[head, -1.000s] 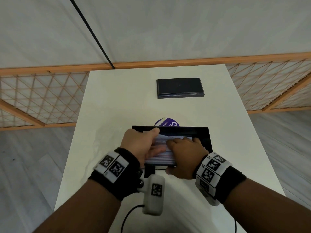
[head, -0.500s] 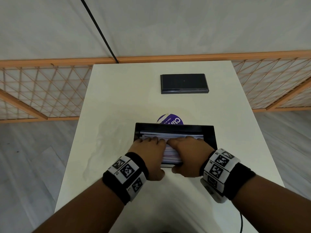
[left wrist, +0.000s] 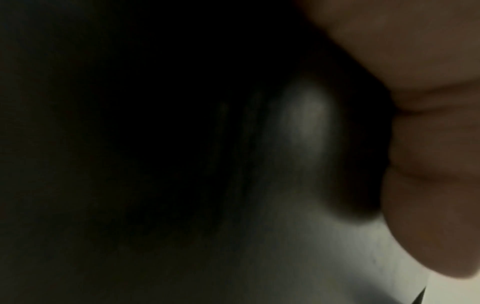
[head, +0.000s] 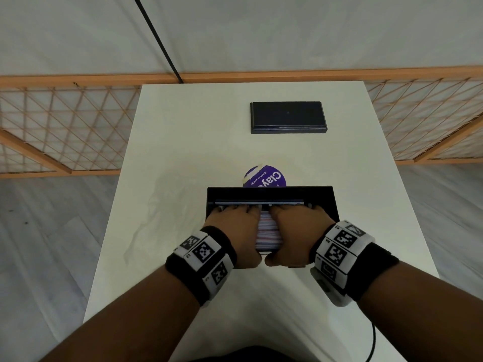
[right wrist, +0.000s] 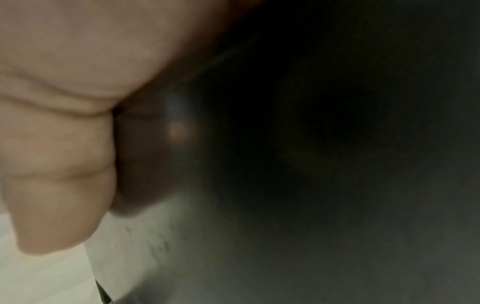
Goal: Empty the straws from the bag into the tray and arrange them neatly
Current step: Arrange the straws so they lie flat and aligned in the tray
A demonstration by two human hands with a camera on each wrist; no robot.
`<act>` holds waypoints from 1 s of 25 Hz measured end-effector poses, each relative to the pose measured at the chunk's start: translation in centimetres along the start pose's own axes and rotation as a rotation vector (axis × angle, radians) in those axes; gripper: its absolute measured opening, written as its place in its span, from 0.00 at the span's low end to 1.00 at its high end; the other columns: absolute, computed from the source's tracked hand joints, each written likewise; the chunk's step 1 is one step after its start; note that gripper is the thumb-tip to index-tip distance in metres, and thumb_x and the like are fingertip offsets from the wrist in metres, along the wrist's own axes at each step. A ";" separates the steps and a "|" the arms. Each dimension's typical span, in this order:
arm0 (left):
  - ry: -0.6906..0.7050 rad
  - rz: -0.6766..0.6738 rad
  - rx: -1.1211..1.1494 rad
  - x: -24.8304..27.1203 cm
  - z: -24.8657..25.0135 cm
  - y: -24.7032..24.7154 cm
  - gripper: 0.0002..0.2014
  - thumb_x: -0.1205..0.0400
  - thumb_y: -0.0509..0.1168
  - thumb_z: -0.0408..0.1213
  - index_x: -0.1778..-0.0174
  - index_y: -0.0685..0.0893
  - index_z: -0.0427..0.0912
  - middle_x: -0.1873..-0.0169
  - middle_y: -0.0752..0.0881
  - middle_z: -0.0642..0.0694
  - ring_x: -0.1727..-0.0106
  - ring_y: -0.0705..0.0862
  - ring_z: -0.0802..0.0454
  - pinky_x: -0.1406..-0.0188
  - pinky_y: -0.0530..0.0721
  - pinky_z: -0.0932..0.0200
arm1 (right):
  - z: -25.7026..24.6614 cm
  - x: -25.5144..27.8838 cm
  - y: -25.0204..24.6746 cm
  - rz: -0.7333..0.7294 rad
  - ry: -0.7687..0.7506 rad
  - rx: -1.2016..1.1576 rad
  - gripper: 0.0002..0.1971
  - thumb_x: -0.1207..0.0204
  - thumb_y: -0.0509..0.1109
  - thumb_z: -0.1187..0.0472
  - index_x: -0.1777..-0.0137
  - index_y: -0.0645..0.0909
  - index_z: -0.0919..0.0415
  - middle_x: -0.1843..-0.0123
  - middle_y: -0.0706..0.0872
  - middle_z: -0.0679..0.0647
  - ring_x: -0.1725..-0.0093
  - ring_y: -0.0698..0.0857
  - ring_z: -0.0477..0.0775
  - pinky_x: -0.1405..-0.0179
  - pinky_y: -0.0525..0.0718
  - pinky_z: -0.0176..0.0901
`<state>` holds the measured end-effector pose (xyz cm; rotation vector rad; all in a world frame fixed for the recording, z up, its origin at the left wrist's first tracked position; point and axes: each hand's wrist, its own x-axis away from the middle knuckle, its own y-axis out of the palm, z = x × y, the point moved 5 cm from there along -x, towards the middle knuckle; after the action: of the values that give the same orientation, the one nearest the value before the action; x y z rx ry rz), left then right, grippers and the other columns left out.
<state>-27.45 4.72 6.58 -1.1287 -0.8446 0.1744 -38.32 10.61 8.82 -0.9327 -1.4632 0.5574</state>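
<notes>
A black tray sits in the middle of the white table. Inside it lies a pile of white straws with pink and blue stripes, seen only in the gap between my hands. My left hand and right hand lie palm down on the pile, side by side. Their fingers curl over the pile's far side and their thumbs sit at the tray's near edge. A purple-labelled bag lies just behind the tray. Both wrist views are dark, showing only the left thumb and the right thumb.
A second flat black tray lies at the far end of the table. Faint wrinkled clear film lies left of the tray. An orange lattice fence runs behind the table, and a cable hangs at the near right.
My left hand has turned palm down and let go of the lifted bundle. Both hands have spread sideways over the straws, fingertips reaching further toward the tray's far wall.
</notes>
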 end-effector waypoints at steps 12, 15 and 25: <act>-0.003 0.044 0.013 0.8 0.7 0.2 0.39 0.30 0.73 0.60 0.25 0.70 0.49 0.31 0.77 0.48 0.30 0.77 0.46 0.23 0.72 0.42 | -0.1 0.3 0.4 -0.015 0.029 0.016 0.39 0.43 0.72 0.27 0.34 0.74 0.45 0.38 0.83 0.44 0.37 0.82 0.54 0.30 0.76 0.58; -0.009 0.054 0.028 0.7 0.6 0.4 0.38 0.30 0.73 0.60 0.26 0.70 0.50 0.32 0.80 0.50 0.31 0.79 0.48 0.23 0.72 0.43 | 0.0 0.2 0.6 -0.014 0.030 -0.001 0.38 0.43 0.72 0.28 0.35 0.73 0.45 0.39 0.83 0.43 0.37 0.82 0.52 0.29 0.76 0.57; -0.003 0.086 -0.020 1.5 1.3 -0.1 0.31 0.25 0.70 0.55 0.27 0.71 0.49 0.31 0.75 0.47 0.30 0.76 0.45 0.26 0.74 0.43 | 0.0 0.5 0.4 -0.011 0.034 0.030 0.39 0.41 0.71 0.28 0.32 0.72 0.45 0.34 0.80 0.46 0.33 0.79 0.56 0.28 0.73 0.60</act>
<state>-27.30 6.41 7.62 -1.1847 -0.8027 0.2394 -38.19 11.27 8.78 -0.9055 -1.4252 0.5514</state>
